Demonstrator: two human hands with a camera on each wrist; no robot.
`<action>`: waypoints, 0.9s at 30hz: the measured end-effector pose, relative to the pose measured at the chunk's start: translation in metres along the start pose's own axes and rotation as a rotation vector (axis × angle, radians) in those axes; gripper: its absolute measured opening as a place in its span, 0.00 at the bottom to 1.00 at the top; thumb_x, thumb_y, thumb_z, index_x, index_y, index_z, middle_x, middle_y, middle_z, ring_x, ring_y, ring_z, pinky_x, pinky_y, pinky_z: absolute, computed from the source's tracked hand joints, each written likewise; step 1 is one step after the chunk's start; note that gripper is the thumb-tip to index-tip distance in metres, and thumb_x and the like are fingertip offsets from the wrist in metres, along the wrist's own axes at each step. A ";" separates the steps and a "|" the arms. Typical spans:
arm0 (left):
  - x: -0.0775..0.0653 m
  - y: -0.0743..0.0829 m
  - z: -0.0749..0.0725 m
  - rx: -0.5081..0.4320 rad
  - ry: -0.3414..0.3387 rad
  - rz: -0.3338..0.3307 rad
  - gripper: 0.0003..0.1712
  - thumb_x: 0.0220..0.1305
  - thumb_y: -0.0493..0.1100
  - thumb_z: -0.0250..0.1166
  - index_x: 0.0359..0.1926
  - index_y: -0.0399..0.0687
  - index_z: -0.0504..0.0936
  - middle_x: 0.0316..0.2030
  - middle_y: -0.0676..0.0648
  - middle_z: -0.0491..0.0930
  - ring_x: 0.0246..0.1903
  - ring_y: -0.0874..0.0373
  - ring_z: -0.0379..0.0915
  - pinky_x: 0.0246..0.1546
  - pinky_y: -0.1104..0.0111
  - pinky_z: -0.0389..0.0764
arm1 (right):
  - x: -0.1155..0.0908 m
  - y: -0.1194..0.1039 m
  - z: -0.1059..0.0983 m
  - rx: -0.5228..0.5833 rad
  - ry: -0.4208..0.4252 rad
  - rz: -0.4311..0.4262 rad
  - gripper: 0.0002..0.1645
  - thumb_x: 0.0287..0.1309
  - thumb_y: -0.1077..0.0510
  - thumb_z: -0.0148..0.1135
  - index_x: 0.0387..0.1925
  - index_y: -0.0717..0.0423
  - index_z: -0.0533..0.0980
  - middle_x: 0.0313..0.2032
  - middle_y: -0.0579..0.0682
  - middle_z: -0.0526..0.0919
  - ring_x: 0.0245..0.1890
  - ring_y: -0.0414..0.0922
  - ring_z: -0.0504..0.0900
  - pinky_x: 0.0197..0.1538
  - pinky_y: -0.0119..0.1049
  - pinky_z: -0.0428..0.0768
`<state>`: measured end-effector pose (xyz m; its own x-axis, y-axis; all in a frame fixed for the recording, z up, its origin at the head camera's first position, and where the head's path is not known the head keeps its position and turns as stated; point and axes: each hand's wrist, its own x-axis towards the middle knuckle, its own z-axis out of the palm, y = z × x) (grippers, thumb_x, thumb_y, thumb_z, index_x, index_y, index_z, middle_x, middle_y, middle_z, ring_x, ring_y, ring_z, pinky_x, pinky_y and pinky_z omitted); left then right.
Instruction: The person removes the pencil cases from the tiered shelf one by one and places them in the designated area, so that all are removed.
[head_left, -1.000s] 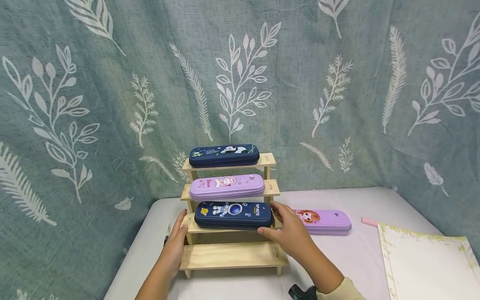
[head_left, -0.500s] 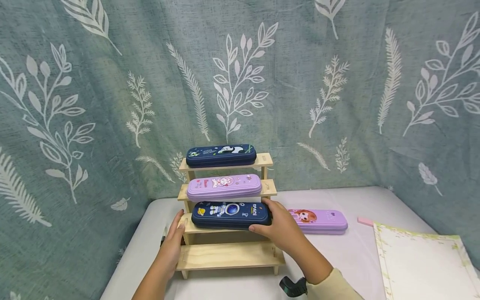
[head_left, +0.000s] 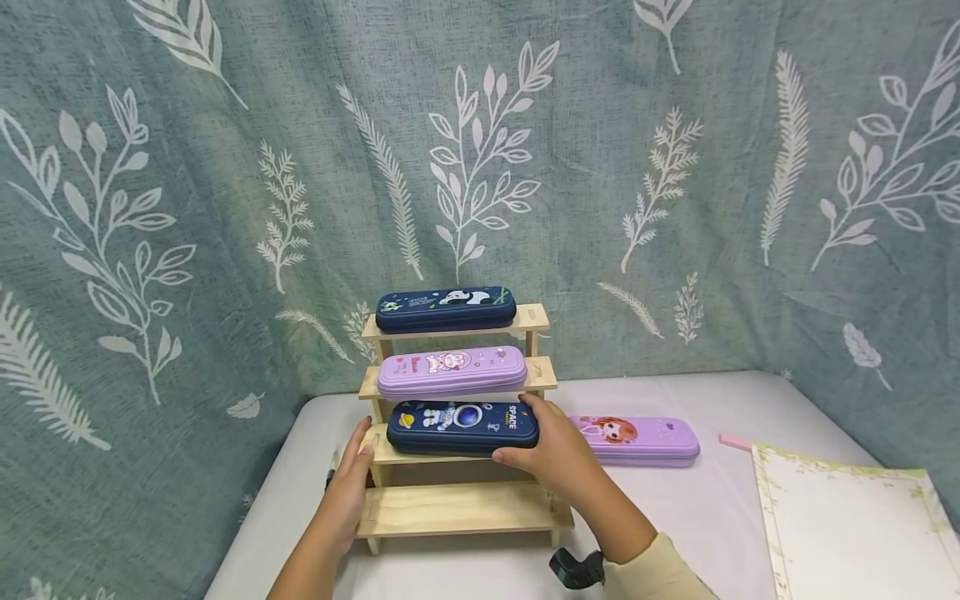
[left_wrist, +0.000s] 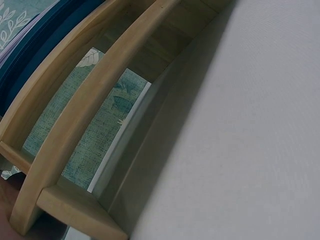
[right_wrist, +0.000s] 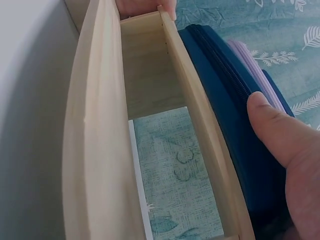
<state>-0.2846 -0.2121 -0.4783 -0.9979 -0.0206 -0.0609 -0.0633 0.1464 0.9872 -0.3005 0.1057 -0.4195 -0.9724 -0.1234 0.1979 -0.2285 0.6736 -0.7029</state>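
In the head view my right hand (head_left: 558,446) grips the right end of a dark blue pencil case (head_left: 462,429) with an astronaut and "SPACE" on its lid. Its thumb lies along the front side and its fingers reach behind. The right wrist view shows the thumb (right_wrist: 272,125) against the zipped side. The case rests on the second-lowest step of a wooden stepped rack (head_left: 465,510). My left hand (head_left: 347,492) rests at the rack's left side, index finger straight and thumb at the step's end. In the left wrist view only a dark bit of that hand shows.
A lilac pencil case (head_left: 453,372) and a navy panda pencil case (head_left: 446,308) sit on the upper steps. Another lilac case (head_left: 645,442) lies on the table, right of the rack. Further right are a pink block (head_left: 736,442) and a bordered paper sheet (head_left: 840,517).
My right hand has slid left, its thumb further along the front of the astronaut pencil case. The case's right end sits slightly further left. My left hand keeps its place at the rack.
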 end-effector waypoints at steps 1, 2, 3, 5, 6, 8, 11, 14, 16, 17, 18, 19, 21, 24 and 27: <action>-0.001 0.000 0.000 0.001 0.001 -0.001 0.33 0.85 0.61 0.37 0.84 0.76 0.41 0.85 0.44 0.33 0.82 0.36 0.20 0.72 0.26 0.28 | -0.001 0.001 0.000 -0.003 0.001 -0.002 0.61 0.46 0.37 0.84 0.77 0.52 0.65 0.72 0.59 0.73 0.69 0.58 0.75 0.68 0.62 0.74; -0.001 0.000 0.001 0.002 0.003 -0.003 0.33 0.85 0.61 0.37 0.84 0.76 0.41 0.85 0.44 0.33 0.82 0.36 0.20 0.72 0.26 0.28 | -0.001 0.001 -0.001 -0.005 0.002 -0.005 0.61 0.46 0.37 0.84 0.77 0.52 0.65 0.72 0.58 0.73 0.69 0.57 0.75 0.68 0.61 0.74; -0.002 0.000 0.001 0.002 0.006 -0.003 0.33 0.85 0.61 0.37 0.84 0.76 0.42 0.85 0.45 0.34 0.82 0.36 0.20 0.72 0.26 0.28 | -0.002 0.002 -0.001 -0.007 0.002 -0.007 0.61 0.46 0.37 0.84 0.77 0.52 0.66 0.71 0.58 0.74 0.68 0.57 0.76 0.67 0.61 0.74; -0.004 0.000 0.001 0.000 0.010 -0.004 0.33 0.86 0.61 0.37 0.84 0.76 0.42 0.85 0.45 0.34 0.83 0.37 0.21 0.73 0.27 0.28 | -0.002 0.004 -0.002 -0.008 0.003 -0.009 0.60 0.46 0.36 0.84 0.76 0.51 0.66 0.71 0.57 0.74 0.67 0.56 0.76 0.67 0.60 0.75; -0.004 0.000 0.002 -0.002 0.011 -0.002 0.33 0.86 0.60 0.37 0.84 0.76 0.42 0.85 0.45 0.34 0.83 0.37 0.21 0.73 0.27 0.28 | -0.002 0.005 -0.002 -0.010 0.004 -0.011 0.60 0.46 0.36 0.84 0.76 0.51 0.67 0.71 0.57 0.75 0.67 0.56 0.76 0.66 0.60 0.75; -0.005 0.000 0.003 -0.003 0.011 0.001 0.33 0.86 0.60 0.37 0.84 0.75 0.42 0.85 0.45 0.34 0.83 0.38 0.21 0.73 0.27 0.28 | -0.003 0.006 -0.003 -0.012 0.008 -0.016 0.60 0.46 0.36 0.84 0.76 0.50 0.67 0.70 0.56 0.75 0.66 0.55 0.77 0.66 0.59 0.76; -0.007 0.001 0.005 -0.004 0.012 0.001 0.33 0.86 0.60 0.37 0.85 0.75 0.42 0.85 0.45 0.34 0.83 0.38 0.21 0.73 0.27 0.29 | -0.004 0.008 -0.005 -0.021 0.013 -0.023 0.59 0.46 0.36 0.84 0.75 0.49 0.68 0.69 0.56 0.76 0.66 0.55 0.78 0.65 0.59 0.77; -0.009 0.001 0.006 0.000 0.018 -0.006 0.33 0.85 0.61 0.37 0.84 0.75 0.42 0.85 0.45 0.34 0.83 0.37 0.20 0.73 0.27 0.28 | -0.006 0.010 -0.005 -0.023 0.011 -0.032 0.58 0.46 0.35 0.84 0.74 0.50 0.69 0.68 0.56 0.77 0.65 0.55 0.78 0.65 0.59 0.77; -0.011 0.001 0.007 0.001 0.022 -0.009 0.33 0.85 0.61 0.37 0.85 0.75 0.42 0.85 0.45 0.33 0.83 0.37 0.20 0.73 0.27 0.28 | -0.008 0.010 -0.005 -0.021 0.009 -0.035 0.57 0.45 0.35 0.83 0.74 0.50 0.69 0.68 0.55 0.78 0.65 0.54 0.78 0.65 0.59 0.77; -0.011 0.001 0.007 0.003 0.024 -0.010 0.33 0.85 0.61 0.37 0.85 0.75 0.42 0.85 0.44 0.33 0.82 0.37 0.20 0.73 0.26 0.28 | -0.010 0.011 -0.006 -0.019 0.008 -0.038 0.57 0.45 0.35 0.83 0.73 0.50 0.69 0.67 0.55 0.78 0.65 0.54 0.78 0.65 0.59 0.77; -0.012 0.001 0.007 0.005 0.026 -0.010 0.33 0.85 0.61 0.37 0.85 0.74 0.42 0.85 0.44 0.33 0.82 0.36 0.20 0.72 0.26 0.28 | -0.011 0.011 -0.006 -0.017 0.008 -0.041 0.57 0.45 0.35 0.83 0.73 0.50 0.70 0.67 0.55 0.78 0.65 0.54 0.78 0.65 0.59 0.77; -0.013 0.001 0.008 0.006 0.027 -0.009 0.33 0.85 0.61 0.37 0.85 0.74 0.42 0.85 0.44 0.33 0.82 0.36 0.20 0.72 0.26 0.28 | -0.012 0.011 -0.006 -0.016 0.007 -0.042 0.57 0.45 0.35 0.83 0.73 0.50 0.70 0.67 0.55 0.78 0.65 0.54 0.78 0.65 0.59 0.77; -0.015 0.001 0.008 0.008 0.032 -0.007 0.33 0.85 0.61 0.37 0.85 0.74 0.42 0.85 0.45 0.33 0.82 0.36 0.20 0.72 0.26 0.28 | -0.015 0.010 -0.007 -0.011 0.007 -0.050 0.57 0.45 0.36 0.84 0.73 0.50 0.70 0.67 0.55 0.78 0.65 0.54 0.78 0.65 0.59 0.77; -0.017 0.002 0.009 0.014 0.036 -0.004 0.33 0.85 0.61 0.37 0.85 0.75 0.42 0.85 0.45 0.33 0.82 0.36 0.20 0.72 0.26 0.28 | -0.017 0.011 -0.008 -0.003 0.006 -0.063 0.55 0.45 0.38 0.84 0.73 0.49 0.71 0.66 0.55 0.79 0.65 0.54 0.79 0.65 0.59 0.77; -0.019 0.002 0.010 0.016 0.041 -0.004 0.33 0.86 0.60 0.36 0.84 0.75 0.43 0.85 0.46 0.33 0.82 0.37 0.20 0.72 0.26 0.28 | -0.021 0.011 -0.010 -0.004 0.011 -0.074 0.54 0.44 0.39 0.85 0.72 0.48 0.72 0.65 0.55 0.80 0.64 0.54 0.80 0.64 0.59 0.78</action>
<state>-0.2656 -0.2016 -0.4762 -0.9964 -0.0615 -0.0582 -0.0675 0.1625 0.9844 -0.2822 0.1232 -0.4249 -0.9523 -0.1652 0.2566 -0.2996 0.6661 -0.6830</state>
